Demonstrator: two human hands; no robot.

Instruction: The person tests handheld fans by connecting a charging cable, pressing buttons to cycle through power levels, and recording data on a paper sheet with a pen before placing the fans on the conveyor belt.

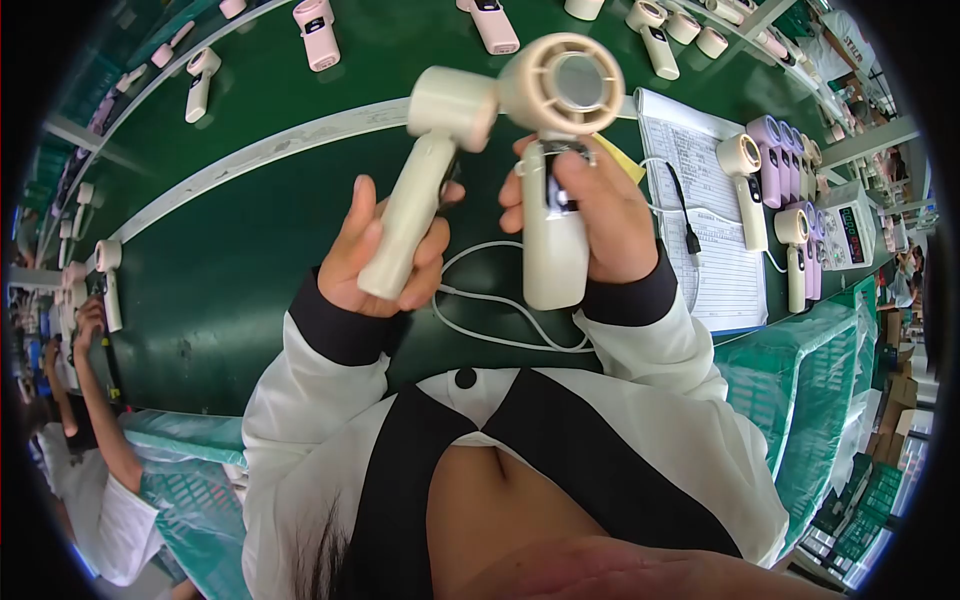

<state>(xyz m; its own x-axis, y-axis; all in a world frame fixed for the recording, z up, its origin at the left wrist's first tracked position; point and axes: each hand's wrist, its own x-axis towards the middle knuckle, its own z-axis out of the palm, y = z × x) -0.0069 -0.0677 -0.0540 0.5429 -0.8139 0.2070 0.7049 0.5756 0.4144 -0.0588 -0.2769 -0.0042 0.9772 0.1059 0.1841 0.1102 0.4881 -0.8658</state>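
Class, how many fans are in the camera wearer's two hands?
2: a cream fan in the left hand, and a second cream fan in the right hand. Fingers cover parts of both.

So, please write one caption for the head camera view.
Left hand holds one pale fan, right hand a second fan, above a green table with printed sheets.

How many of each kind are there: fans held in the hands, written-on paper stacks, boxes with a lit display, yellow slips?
Held fans: 2
Paper stack: 1
Display box: 1
Yellow slip: 1
Total: 5
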